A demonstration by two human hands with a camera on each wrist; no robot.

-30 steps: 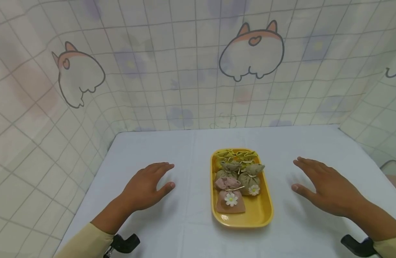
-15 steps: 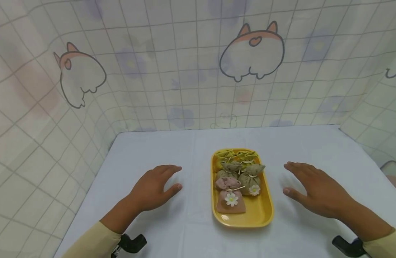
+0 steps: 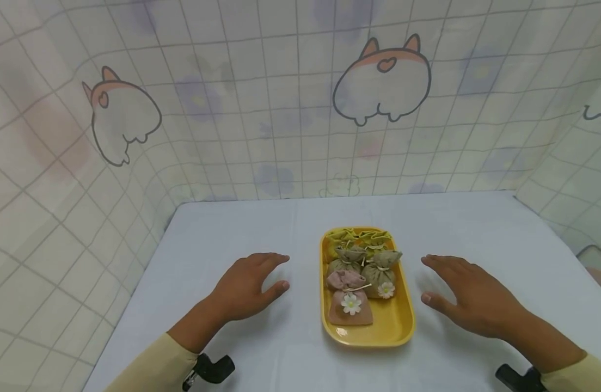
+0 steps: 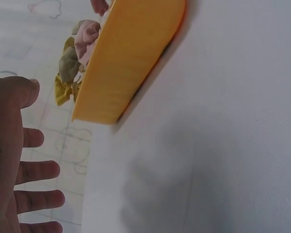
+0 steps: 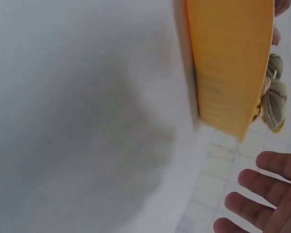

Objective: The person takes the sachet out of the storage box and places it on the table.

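Observation:
A yellow tray [image 3: 391,331] on the white table holds several small drawstring pouches. Nearest the front is a pink pouch [image 3: 349,316] with a white flower; behind it sit a grey-green pouch [image 3: 379,272] with a flower and another grey-green pouch [image 3: 343,262]. Yellow-green pouches [image 3: 369,237] fill the far end. My left hand [image 3: 244,288] hovers left of the tray, fingers extended and thumb apart, holding nothing. On the other side my right hand [image 3: 477,299] hovers likewise, apart from the tray. Both wrist views show the tray's side wall [image 4: 126,58] and a hand shadow on the cloth.
A white cloth covers the table [image 3: 241,228]. Behind and beside it hangs a gridded curtain [image 3: 290,109] with cartoon animal prints. Black wrist devices [image 3: 214,369] sit below each hand, and a cable [image 3: 596,247] shows at the right edge.
Both hands have moved inward toward the tray, the left one rightward and the right one leftward. The tray and pouches have stayed in place.

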